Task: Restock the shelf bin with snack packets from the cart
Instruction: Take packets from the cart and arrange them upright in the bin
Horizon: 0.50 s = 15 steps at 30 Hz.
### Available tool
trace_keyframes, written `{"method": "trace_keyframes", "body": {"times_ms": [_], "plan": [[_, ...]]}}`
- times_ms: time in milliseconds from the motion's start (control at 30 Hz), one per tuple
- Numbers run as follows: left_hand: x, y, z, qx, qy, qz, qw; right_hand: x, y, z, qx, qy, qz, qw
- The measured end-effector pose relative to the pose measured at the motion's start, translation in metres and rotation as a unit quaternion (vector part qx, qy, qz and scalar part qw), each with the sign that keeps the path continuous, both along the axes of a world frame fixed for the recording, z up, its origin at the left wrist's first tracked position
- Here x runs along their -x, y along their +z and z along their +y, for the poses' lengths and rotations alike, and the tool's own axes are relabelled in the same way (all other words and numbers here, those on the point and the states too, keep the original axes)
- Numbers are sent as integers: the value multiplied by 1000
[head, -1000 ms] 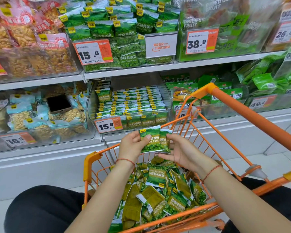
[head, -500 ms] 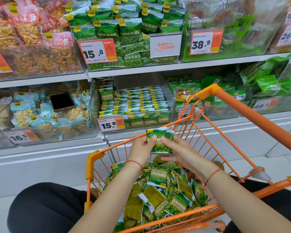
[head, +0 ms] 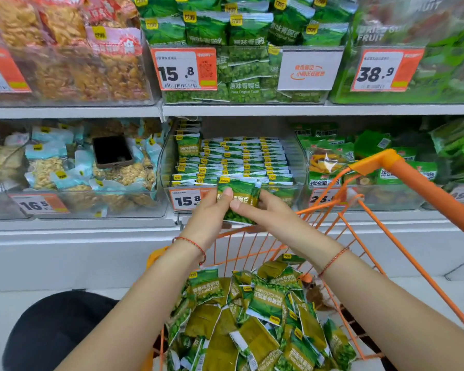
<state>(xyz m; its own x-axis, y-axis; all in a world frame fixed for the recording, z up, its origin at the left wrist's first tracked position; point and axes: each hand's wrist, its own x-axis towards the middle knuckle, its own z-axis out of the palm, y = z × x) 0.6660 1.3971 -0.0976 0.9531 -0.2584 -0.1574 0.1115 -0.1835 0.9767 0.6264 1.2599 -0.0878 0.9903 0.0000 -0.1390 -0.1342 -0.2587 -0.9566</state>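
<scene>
Closest to the person, below both forearms, the orange wire cart (head: 359, 223) holds a loose heap of green snack packets (head: 263, 311), some face up, some turned over and showing an olive back. A thin red cord circles each wrist.

Above the cart's far rim, both hands meet on a small bunch of the same green packets (head: 239, 199), held upright. The left hand (head: 209, 218) grips the bunch from its left side, thumb laid across the front and the other fingers hidden behind. The right hand (head: 268, 212) takes the right edge, thumb on the front face, fingers curled round the back. How many packets are in the bunch I cannot tell.

Just beyond the fingertips stands the clear shelf bin (head: 298, 167), already filled with neat rows of matching packets, a 15.8 price tag (head: 185, 200) on its front partly covered by the left hand. To the left of the fingers, in the neighbouring bin, a dark phone (head: 112, 151) lies on pale blue packets.
</scene>
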Motion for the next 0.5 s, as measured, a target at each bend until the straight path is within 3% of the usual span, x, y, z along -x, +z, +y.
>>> {"method": "trace_keyframes", "body": {"times_ms": [200,267,333,400,500], "plan": [[-51,0,33,-39,33,-59,997,-68,-1,25,28,5,15,999],[-65,-5,45,-105,30,-112,988,-92,-5,32,54,6,17,998],[-78,-10,59,-227,35,-215,949,-116,-8,37,73,-2,8,997],[-96,-25,75,-340,43,-305,889,-143,-17,36,75,-17,-6,997],[-115,-42,87,-375,57,-320,868,-173,-21,38,75,-35,-2,997]]}}
